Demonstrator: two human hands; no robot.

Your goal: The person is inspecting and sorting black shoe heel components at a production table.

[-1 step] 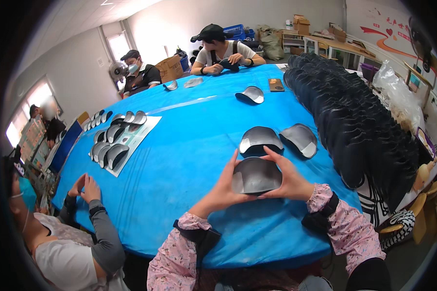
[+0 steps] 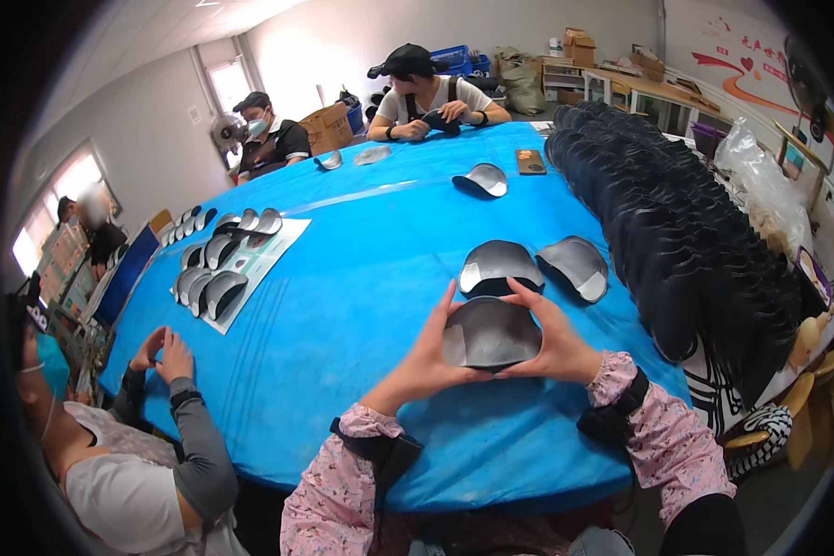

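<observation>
A curved dark grey shell piece (image 2: 493,335), shaped like a shallow cup with a lighter patch at its left edge, is held up between my two hands above the near part of the table. My left hand (image 2: 424,350) grips its left side and my right hand (image 2: 562,343) its right side. Both thumbs meet along the lower rim, and the index fingers reach over the top. Just beyond lie two similar pieces, one grey shell with a pale patch (image 2: 500,264) and another shell (image 2: 576,267) to its right.
Blue sheeting (image 2: 343,371) covers the table. A long stack of black curved pieces (image 2: 658,232) lines the right side. More shells (image 2: 222,292) rest on a printed sheet at left. A phone (image 2: 530,162) lies farther back. Several co-workers sit around, one close by (image 2: 130,473).
The picture has shifted very slightly. My hands keep the same hold on the shell piece, and the hands of the co-worker at left have moved a little.
</observation>
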